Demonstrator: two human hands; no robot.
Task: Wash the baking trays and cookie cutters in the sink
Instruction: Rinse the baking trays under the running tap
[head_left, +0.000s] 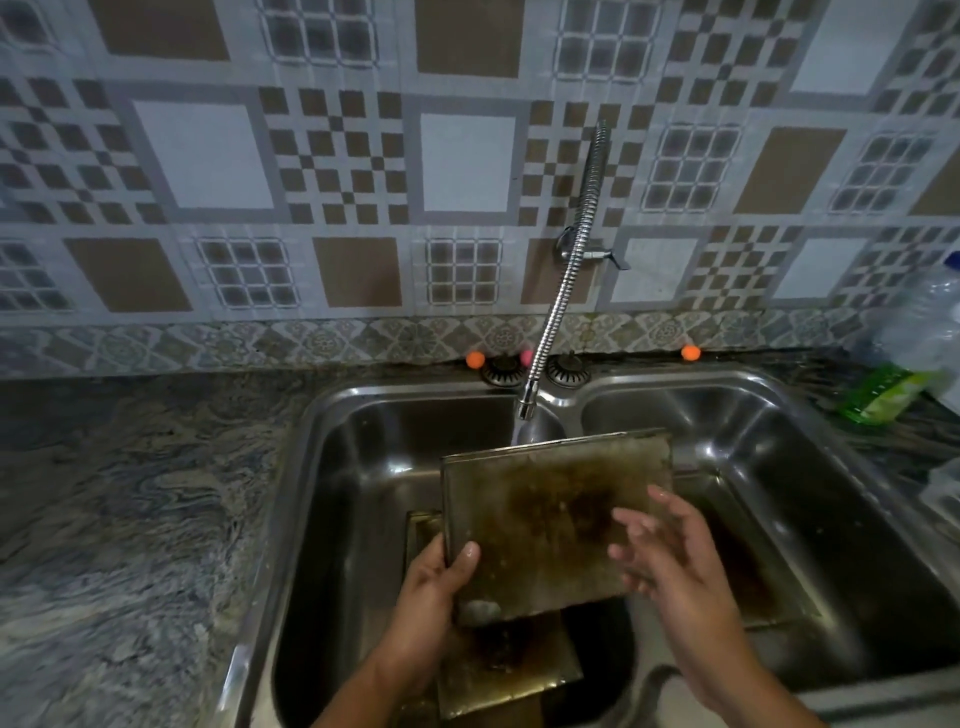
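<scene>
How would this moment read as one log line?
step: rinsing | left hand: grips baking tray | right hand: open, fingers over tray | faucet: running | sink: second tray below

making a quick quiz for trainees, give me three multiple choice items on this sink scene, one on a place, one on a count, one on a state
1. Where is the faucet spout?
A. over the left basin's back edge
B. over the counter
C. over the right basin's middle

2. How many orange balls sit behind the sink?
A. none
B. two
C. five

3. How does the left hand meet the raised tray?
A. grips its edge
B. hangs clear
C. lies flat beneath

Key: 1 A, water falls there; 2 B, one left, one right; 3 A, thumb curls over the edge.
</scene>
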